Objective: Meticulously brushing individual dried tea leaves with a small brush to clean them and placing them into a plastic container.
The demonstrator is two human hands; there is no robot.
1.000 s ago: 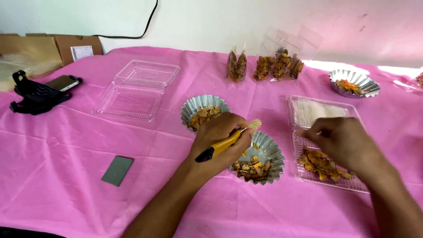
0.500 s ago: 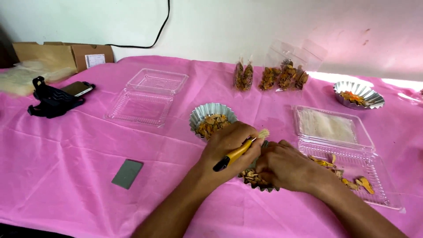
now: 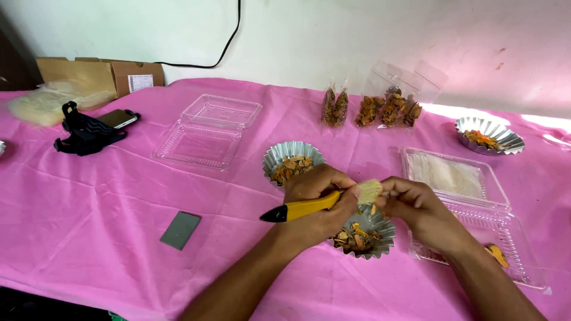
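My left hand point(image 3: 316, 204) grips a yellow-handled brush point(image 3: 309, 206) with a black end and pale bristles. My right hand point(image 3: 416, 208) pinches a small orange dried piece against the bristles. Both hands hover over a fluted foil cup point(image 3: 380, 241) that holds orange-brown dried pieces. A second foil cup point(image 3: 273, 160) with similar pieces sits just behind my left hand. An open clear plastic clamshell box point(image 3: 505, 238) lies under my right wrist, with one orange piece near its front corner.
An empty clear clamshell box point(image 3: 205, 131) lies at mid-left. Small clear bags of dried pieces point(image 3: 380, 107) stand at the back. A third foil cup point(image 3: 489, 135) is at far right. A grey card point(image 3: 180, 230), a phone point(image 3: 118, 117), a black strap and cardboard lie left on the pink cloth.
My right hand left the clamshell box, moved left to meet the brush tip and lifted a piece to the bristles. The view drew closer to the table.
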